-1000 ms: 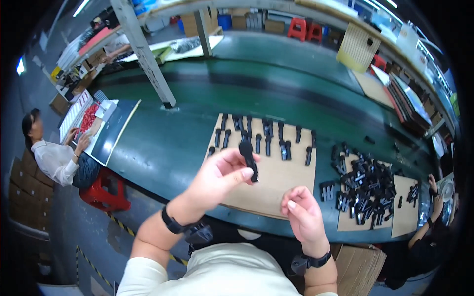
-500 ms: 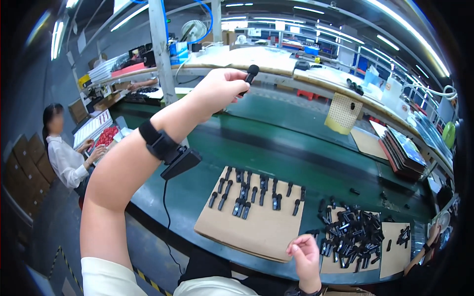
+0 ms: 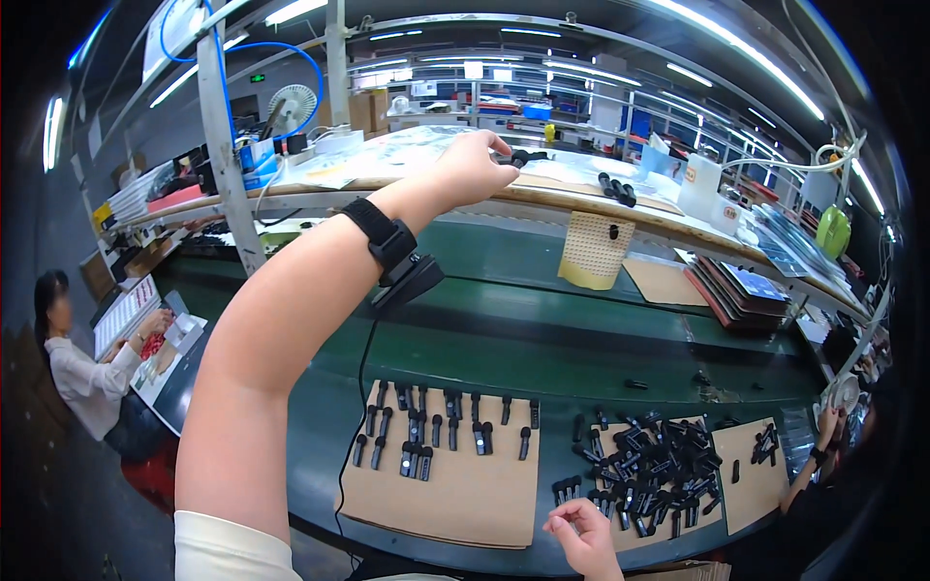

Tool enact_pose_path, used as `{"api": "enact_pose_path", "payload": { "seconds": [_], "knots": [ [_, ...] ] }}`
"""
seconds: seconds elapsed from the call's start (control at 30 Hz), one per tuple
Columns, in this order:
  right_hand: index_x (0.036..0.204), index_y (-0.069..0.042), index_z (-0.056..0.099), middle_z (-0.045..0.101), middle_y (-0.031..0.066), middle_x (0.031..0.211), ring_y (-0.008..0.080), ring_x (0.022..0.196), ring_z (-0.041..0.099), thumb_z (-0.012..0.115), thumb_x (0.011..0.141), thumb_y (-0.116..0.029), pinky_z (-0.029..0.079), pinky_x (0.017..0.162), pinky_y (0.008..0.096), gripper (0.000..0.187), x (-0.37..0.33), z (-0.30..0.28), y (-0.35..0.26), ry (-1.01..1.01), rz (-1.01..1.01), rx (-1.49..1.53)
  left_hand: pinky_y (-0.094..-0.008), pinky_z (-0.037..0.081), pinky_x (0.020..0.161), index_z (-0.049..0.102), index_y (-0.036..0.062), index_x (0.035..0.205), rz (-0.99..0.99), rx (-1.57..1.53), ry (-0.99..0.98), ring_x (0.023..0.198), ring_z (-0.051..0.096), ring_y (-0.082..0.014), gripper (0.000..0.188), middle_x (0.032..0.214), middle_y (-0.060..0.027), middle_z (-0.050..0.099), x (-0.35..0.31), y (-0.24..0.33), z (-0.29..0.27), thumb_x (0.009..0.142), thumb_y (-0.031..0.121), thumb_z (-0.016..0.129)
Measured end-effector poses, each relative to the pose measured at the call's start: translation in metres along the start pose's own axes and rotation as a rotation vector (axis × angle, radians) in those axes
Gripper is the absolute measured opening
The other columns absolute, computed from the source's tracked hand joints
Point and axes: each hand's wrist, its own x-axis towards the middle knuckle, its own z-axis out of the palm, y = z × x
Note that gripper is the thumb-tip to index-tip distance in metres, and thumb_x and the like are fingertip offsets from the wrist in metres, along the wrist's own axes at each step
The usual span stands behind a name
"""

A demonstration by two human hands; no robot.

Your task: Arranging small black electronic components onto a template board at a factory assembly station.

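My left hand [image 3: 475, 172] reaches out over the raised shelf, fingers closed round a small black microphone with a foam tip [image 3: 524, 157]. Its fingertips are low over the shelf surface, and part of the microphone is hidden by them. Farther right on that shelf lie several black microphones [image 3: 617, 190]. Down at the near bench edge, my right hand [image 3: 581, 535] is loosely curled with nothing visible in it. Beside it sits a heap of black microphones [image 3: 654, 470] on cardboard. To its left, more microphones stand in loose rows on a cardboard sheet [image 3: 441, 508].
A yellow perforated card [image 3: 597, 250] hangs from the shelf edge [image 3: 542, 198]. A stack of boards [image 3: 736, 290] lies on the green bench at right. One person [image 3: 87, 373] works at left; another person's hand [image 3: 828, 426] shows at right. A metal post [image 3: 228, 145] stands at left.
My left hand has carried the microphone from above the bench forward to the shelf top. My right hand stays near the bench edge, loosely curled. The view has turned to the right.
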Motion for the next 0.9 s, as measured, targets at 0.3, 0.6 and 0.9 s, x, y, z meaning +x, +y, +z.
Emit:
{"api": "enact_pose_path", "payload": {
  "seconds": [0.3,0.6,0.9],
  "knots": [
    [0.099,0.001,0.063,0.070,0.0069,0.088,0.0121,0.082,0.066,0.064,0.091,-0.004,0.051,0.076,0.0256,0.010,0.005,-0.012,0.006,-0.001,0.068,-0.126,-0.0308,0.053,0.071,0.066,0.0001,0.107,-0.054,0.050,0.043,0.079,0.067,-0.0173,0.032,0.091,-0.0104,0.070,0.033,-0.038,-0.007,0.084,0.022,0.070],
    [0.098,0.000,0.064,0.068,0.0052,0.085,0.0114,0.075,0.062,0.066,0.090,-0.007,0.050,0.072,0.0253,0.011,0.014,-0.008,0.007,-0.040,0.079,-0.211,-0.0411,0.052,0.089,0.069,0.0000,0.101,-0.044,0.471,0.117,0.099,0.066,-0.0355,0.032,0.102,-0.0213,0.070,0.029,-0.075,-0.023,0.084,0.028,0.066],
    [0.097,0.000,0.065,0.067,0.0061,0.084,0.0120,0.073,0.061,0.067,0.090,-0.008,0.050,0.068,0.0257,0.011,0.015,-0.004,0.002,-0.076,0.056,-0.293,-0.0414,0.051,0.088,0.069,0.0021,0.101,0.005,0.482,0.196,0.098,0.066,-0.0345,0.033,0.101,-0.0201,0.070,0.029,-0.085,-0.021,0.086,0.031,0.066]
  ]
}}
